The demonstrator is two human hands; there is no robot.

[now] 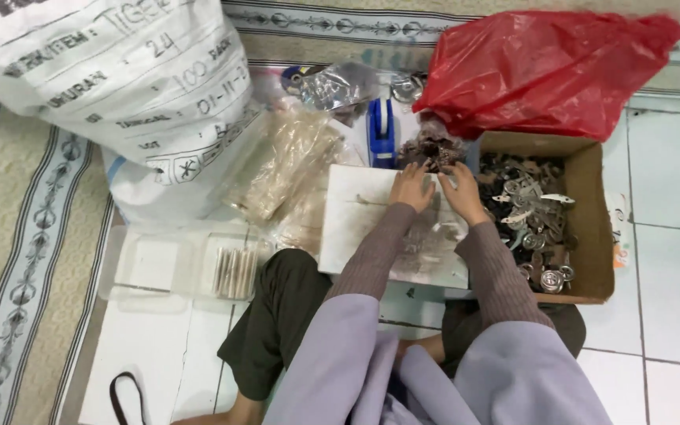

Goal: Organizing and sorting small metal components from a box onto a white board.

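I sit on the floor with a white board (360,224) across my lap. My left hand (411,187) and my right hand (461,192) rest close together at the board's far edge, fingers bent down onto a heap of small dark metal pieces (430,149). Whether either hand grips a piece is hidden by the fingers. A clear plastic bag (426,236) with some pieces lies on the board between my forearms. Just right of my right hand stands a cardboard box (592,228) filled with small metal parts (533,212).
A red plastic bag (548,67) lies behind the box. A blue tape dispenser (381,134) stands beyond the board. Clear plastic bags (289,169) and a large white printed sack (120,86) are at the left. A clear tray (159,267) holds a stack of thin sticks (234,273).
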